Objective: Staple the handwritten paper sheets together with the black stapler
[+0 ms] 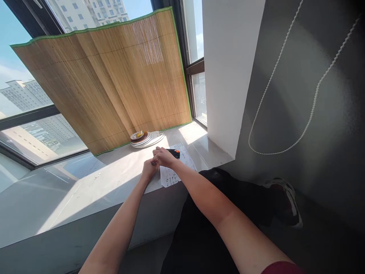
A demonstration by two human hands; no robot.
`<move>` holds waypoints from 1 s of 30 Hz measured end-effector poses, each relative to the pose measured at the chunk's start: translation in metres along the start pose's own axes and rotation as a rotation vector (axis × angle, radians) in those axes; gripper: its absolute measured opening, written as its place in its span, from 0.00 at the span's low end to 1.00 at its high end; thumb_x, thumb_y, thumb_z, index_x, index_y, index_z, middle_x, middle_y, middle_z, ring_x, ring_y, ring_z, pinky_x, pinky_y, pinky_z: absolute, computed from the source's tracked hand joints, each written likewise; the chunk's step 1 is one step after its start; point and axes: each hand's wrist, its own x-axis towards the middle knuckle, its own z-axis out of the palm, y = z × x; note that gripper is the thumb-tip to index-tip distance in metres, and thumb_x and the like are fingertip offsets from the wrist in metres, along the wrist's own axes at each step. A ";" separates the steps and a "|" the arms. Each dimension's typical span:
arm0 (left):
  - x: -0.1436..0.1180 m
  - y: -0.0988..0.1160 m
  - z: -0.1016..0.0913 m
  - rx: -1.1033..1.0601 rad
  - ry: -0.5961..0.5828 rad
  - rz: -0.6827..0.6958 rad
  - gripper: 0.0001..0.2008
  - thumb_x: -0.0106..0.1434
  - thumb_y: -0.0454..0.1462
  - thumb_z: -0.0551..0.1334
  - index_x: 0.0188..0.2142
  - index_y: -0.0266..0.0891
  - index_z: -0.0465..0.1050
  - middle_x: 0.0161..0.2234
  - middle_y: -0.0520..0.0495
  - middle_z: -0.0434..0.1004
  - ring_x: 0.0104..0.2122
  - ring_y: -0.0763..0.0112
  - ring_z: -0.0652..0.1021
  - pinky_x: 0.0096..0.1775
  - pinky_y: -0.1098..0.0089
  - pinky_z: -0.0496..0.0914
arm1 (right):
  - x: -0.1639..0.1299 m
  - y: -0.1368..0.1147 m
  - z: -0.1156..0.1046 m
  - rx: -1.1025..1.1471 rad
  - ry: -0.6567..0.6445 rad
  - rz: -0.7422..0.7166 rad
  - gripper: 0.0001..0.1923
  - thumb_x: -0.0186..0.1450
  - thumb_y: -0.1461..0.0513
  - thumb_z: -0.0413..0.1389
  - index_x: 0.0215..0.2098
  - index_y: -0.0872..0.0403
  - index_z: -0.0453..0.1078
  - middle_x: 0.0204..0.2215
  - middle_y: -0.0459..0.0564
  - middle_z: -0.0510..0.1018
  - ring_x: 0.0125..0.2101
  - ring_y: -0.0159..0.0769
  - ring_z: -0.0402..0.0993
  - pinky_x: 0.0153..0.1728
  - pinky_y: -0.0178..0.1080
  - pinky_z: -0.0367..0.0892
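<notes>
Your two hands meet over the paper (173, 173) on the sill (114, 179). Your left hand (149, 168) pinches something small and dark; it is too small to tell what. Your right hand (164, 156) curls shut right beside it, touching. A black thing (174, 153) lies just behind your right hand, nearer that one. Plates (145, 139) sit farther back.

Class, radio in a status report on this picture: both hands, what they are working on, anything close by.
Left hand and right hand together over printed sheet on windowsill, pinching something too small to tell. Black gadget just beyond. Stacked plates behind, apart.
</notes>
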 end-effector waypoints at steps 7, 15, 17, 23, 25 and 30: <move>0.004 -0.003 0.001 0.112 -0.027 -0.002 0.14 0.54 0.29 0.65 0.18 0.41 0.63 0.20 0.49 0.71 0.26 0.67 0.71 0.33 0.67 0.60 | 0.005 -0.007 0.001 -0.087 -0.050 -0.049 0.14 0.74 0.71 0.57 0.31 0.54 0.79 0.44 0.55 0.83 0.52 0.48 0.70 0.47 0.46 0.66; 0.006 -0.002 0.000 0.123 -0.022 0.010 0.15 0.54 0.28 0.65 0.18 0.42 0.62 0.21 0.49 0.70 0.25 0.67 0.69 0.33 0.67 0.59 | 0.003 -0.006 0.002 -0.093 -0.043 -0.082 0.12 0.75 0.69 0.58 0.35 0.54 0.81 0.44 0.55 0.83 0.50 0.47 0.69 0.47 0.45 0.65; 0.005 -0.001 -0.001 0.083 -0.011 -0.009 0.17 0.54 0.29 0.65 0.17 0.42 0.60 0.19 0.51 0.67 0.24 0.68 0.67 0.32 0.67 0.59 | 0.004 -0.003 0.000 -0.071 -0.020 -0.081 0.13 0.76 0.69 0.58 0.36 0.54 0.82 0.43 0.55 0.83 0.51 0.48 0.70 0.48 0.46 0.64; -0.005 0.005 -0.004 -0.161 -0.039 -0.063 0.15 0.60 0.39 0.66 0.20 0.43 0.64 0.16 0.56 0.61 0.21 0.72 0.61 0.31 0.68 0.61 | -0.003 0.040 -0.017 0.116 0.344 0.369 0.15 0.78 0.68 0.55 0.41 0.52 0.84 0.41 0.55 0.82 0.49 0.46 0.71 0.53 0.47 0.64; -0.006 0.007 -0.005 -0.191 -0.042 -0.064 0.15 0.59 0.40 0.66 0.20 0.43 0.64 0.16 0.57 0.59 0.20 0.72 0.60 0.31 0.69 0.61 | -0.016 0.062 -0.024 0.167 0.487 0.701 0.16 0.78 0.67 0.53 0.42 0.51 0.84 0.41 0.55 0.82 0.51 0.48 0.71 0.55 0.48 0.63; -0.005 0.009 -0.006 -0.218 -0.040 -0.076 0.16 0.58 0.41 0.66 0.19 0.43 0.63 0.16 0.57 0.58 0.20 0.73 0.59 0.31 0.69 0.61 | -0.060 0.113 -0.026 0.256 0.619 1.458 0.19 0.71 0.72 0.51 0.44 0.52 0.83 0.46 0.60 0.81 0.57 0.56 0.68 0.56 0.57 0.61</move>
